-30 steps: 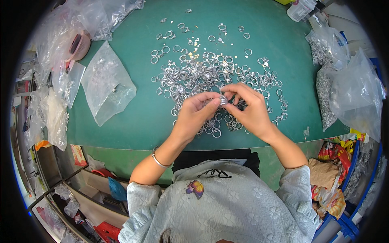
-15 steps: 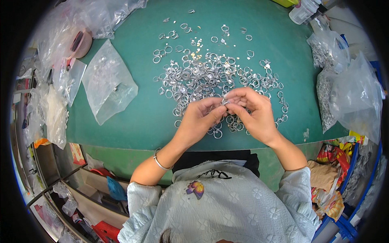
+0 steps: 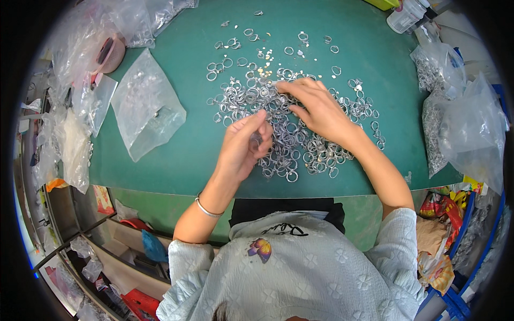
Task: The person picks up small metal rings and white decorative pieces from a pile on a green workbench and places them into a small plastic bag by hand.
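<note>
The head-worn fisheye, left one of a side-by-side pair, looks steeply down from above on the left hand [image 3: 242,147] and right hand [image 3: 322,111], with the person's own left on the left. It sits close enough that both hands show plainly near the middle, yet reaches wide enough for the shirt [image 3: 316,273] below them and the table [image 3: 364,40] stretching past them. Beyond either hand, I see edges bow toward a dark rim.

Rings [image 3: 250,99]: shiny metal. Tabletop [image 3: 369,37]: smooth, dull. Bag [image 3: 144,101]: thin, crinkly, see-through plastic. Shirt [image 3: 313,262]: bumpy cloth. Bracelet [image 3: 208,213]: smooth, shiny metal.
</note>
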